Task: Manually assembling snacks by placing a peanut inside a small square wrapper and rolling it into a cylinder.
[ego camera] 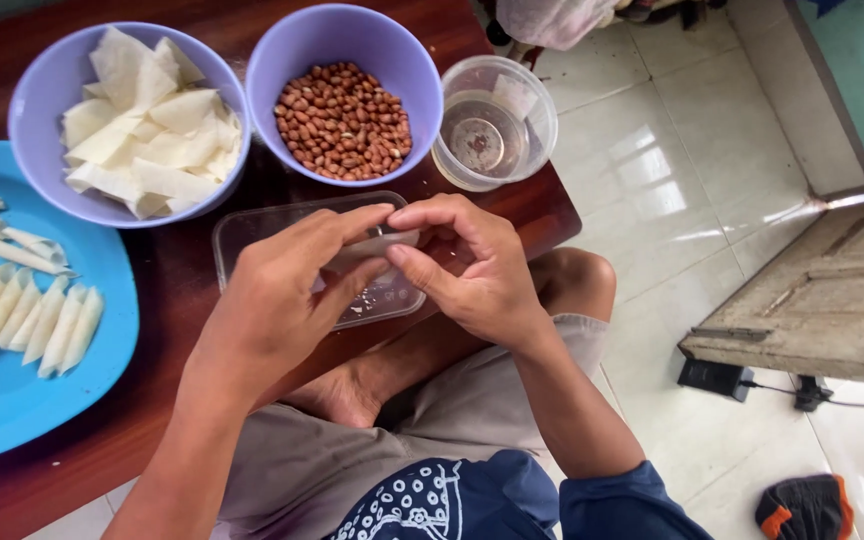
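Observation:
My left hand (287,285) and my right hand (472,265) meet over a clear rectangular plastic tray (252,228) on the low dark wooden table (167,290). Between the fingertips of both hands is a small pale wrapper piece (382,243), being rolled or folded. Just beyond the hands stands a purple bowl of peanuts (344,120). A second purple bowl (47,100) at the left holds white wrapper pieces (152,125). On the blue plate (12,400) at the far left lie several finished thin white rolls (27,310).
A clear round plastic cup (494,122) with a little water stands at the table's right corner. My bare legs are folded under the table on a white tiled floor. A wooden board (822,300) and a black-and-orange cloth (804,508) lie at the right.

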